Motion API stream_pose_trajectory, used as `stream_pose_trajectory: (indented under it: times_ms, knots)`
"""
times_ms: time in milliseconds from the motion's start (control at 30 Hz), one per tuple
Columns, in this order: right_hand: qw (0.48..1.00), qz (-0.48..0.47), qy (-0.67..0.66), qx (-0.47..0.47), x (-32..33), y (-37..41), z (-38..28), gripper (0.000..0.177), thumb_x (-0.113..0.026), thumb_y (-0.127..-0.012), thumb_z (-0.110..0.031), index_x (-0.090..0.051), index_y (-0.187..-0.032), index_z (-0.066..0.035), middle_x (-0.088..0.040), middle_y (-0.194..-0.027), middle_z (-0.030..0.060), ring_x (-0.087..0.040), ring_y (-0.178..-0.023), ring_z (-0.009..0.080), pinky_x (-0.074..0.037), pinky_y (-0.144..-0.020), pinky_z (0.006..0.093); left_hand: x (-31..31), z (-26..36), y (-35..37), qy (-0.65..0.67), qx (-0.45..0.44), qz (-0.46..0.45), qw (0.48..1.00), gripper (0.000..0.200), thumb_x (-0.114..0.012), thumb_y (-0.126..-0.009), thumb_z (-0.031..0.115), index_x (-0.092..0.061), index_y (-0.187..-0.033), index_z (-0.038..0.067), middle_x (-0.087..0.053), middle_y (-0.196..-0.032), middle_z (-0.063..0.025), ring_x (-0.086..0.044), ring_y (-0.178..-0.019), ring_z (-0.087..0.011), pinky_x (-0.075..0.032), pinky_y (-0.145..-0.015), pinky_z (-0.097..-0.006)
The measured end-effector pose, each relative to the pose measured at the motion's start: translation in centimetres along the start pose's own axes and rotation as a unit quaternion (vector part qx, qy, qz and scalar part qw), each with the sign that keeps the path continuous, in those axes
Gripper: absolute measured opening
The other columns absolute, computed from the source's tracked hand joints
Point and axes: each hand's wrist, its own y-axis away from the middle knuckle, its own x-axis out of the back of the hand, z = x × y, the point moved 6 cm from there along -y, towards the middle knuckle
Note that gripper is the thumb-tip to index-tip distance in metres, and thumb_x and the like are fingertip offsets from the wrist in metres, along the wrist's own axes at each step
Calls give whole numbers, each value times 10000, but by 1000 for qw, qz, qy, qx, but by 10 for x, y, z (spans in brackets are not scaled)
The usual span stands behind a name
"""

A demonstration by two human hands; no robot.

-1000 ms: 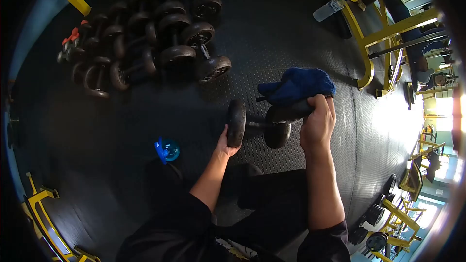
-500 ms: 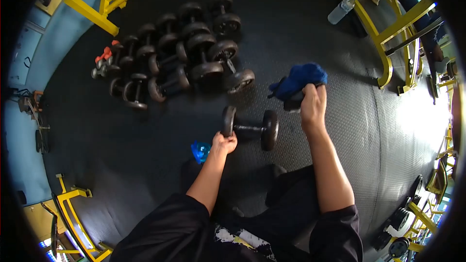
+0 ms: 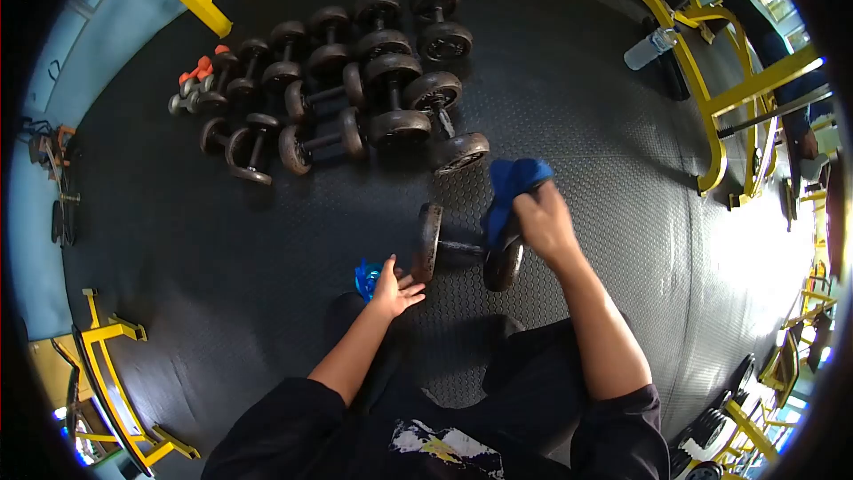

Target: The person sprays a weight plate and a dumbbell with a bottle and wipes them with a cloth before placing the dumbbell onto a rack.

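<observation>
A dark dumbbell (image 3: 429, 236) with a bare metal handle lies on the floor in front of me. My left hand (image 3: 391, 292) is beside its left head, fingers spread and nothing in them. Just behind that hand is a translucent blue object (image 3: 365, 279), partly covered by it. My right hand (image 3: 544, 224) grips a blue cloth (image 3: 513, 183), which hangs down over the right end of the dumbbell and overlaps the handle there. Part of the right head is hidden behind cloth and fingers.
Several dark dumbbells (image 3: 397, 127) stand in rows ahead to the left, with small orange weights (image 3: 203, 68) at the far end. A clear bottle (image 3: 650, 49) is beside a yellow frame (image 3: 711, 147) on the right, where a person's dark sleeve shows. Another yellow frame (image 3: 115, 333) stands at lower left.
My left hand has let go of the dumbbell's left head and opened, moving slightly left. My right hand has brought the blue cloth left and down onto the right end.
</observation>
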Motion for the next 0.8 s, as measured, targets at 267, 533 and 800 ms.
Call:
stream_pose_trajectory:
  times_ms: [267, 533, 800]
  knots:
    - [967, -144, 210, 27, -168, -14, 46, 848, -657, -865, -511, -348, -1403, 67, -585, -1234, 346, -582, -1171, 457, -472, -996, 461, -50, -19, -39, 188, 83, -167, 964, 452, -352, -1057, 396, -533, -1289, 53, -626, -1221, -141, -637, -1078, -304, -550, -934, -459]
    - [933, -77, 319, -145, -225, -50, 57, 903, -774, -762, -420, -319, -1339, 105, -635, -1175, 306, -642, -1115, 398, -517, -961, 417, -49, -28, -56, 212, 70, -198, 954, 441, -361, -1057, 427, -542, -1278, 92, -643, -1216, -92, -640, -1094, -246, -544, -934, -437]
    - [950, -35, 300, -78, -205, 1, 68, 806, -793, -701, -378, -432, -1227, 113, -637, -1129, 319, -639, -1072, 446, -516, -940, 449, -44, -58, -54, 212, 55, -226, 949, 639, -446, -972, 617, -534, -1323, 90, -632, -1280, -98, -628, -1150, -249, -537, -943, -448]
